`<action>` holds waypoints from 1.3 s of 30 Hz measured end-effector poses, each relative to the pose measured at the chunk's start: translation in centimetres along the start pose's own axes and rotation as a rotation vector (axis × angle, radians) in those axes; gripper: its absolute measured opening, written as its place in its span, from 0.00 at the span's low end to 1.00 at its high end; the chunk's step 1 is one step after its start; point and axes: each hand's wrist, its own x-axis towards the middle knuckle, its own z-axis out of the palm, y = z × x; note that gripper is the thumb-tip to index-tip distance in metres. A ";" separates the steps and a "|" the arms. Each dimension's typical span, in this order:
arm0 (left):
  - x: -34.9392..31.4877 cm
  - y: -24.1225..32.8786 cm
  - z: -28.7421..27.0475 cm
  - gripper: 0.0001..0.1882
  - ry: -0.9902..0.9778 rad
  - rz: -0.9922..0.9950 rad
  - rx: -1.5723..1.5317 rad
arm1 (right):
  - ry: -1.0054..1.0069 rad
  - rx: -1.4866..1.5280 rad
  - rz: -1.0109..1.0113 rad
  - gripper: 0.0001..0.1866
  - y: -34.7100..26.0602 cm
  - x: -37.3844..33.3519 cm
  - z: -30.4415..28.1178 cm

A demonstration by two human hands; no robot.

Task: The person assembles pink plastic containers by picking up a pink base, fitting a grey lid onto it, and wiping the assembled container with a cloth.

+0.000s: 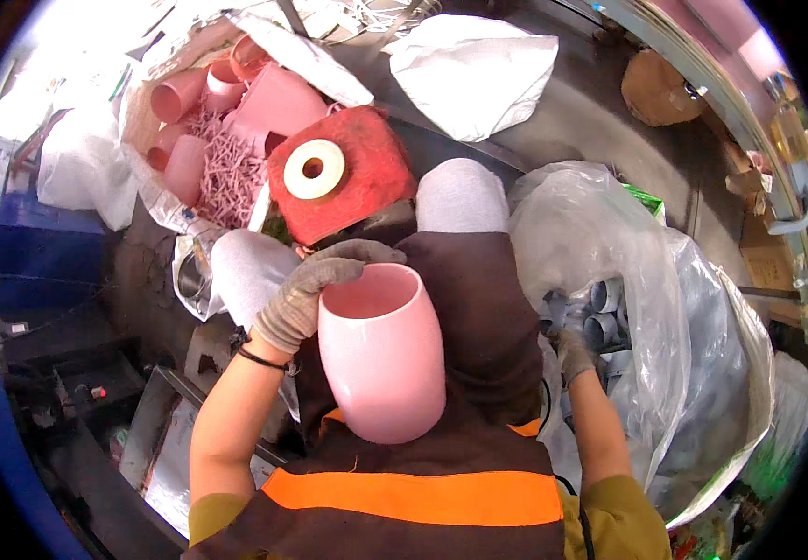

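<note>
My left hand point(303, 297), in a grey knit glove, is closed on the rim of a large pink barrel-shaped plastic cup point(382, 378). The cup rests upright against my lap, its open mouth upward and slightly tilted. My right hand point(574, 358), also gloved, reaches into a clear plastic bag point(600, 219) on the right. Several grey tubular plastic pieces point(601, 329) lie in that bag beside the hand. The right fingers are hidden among these pieces, so what they touch or hold does not show.
Ahead of me stands a red block-shaped stand point(366, 191) with a pale ring point(314, 169) on it. A white sack point(150, 177) at the far left holds pink cups and pink strips. A white bag point(474, 75) lies at the back; a blue cabinet point(35, 266) stands left.
</note>
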 end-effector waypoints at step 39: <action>-2.4 -4.9 -3.1 0.56 -0.151 0.290 -0.537 | -0.518 0.575 -0.380 0.21 -57.9 -26.6 -0.5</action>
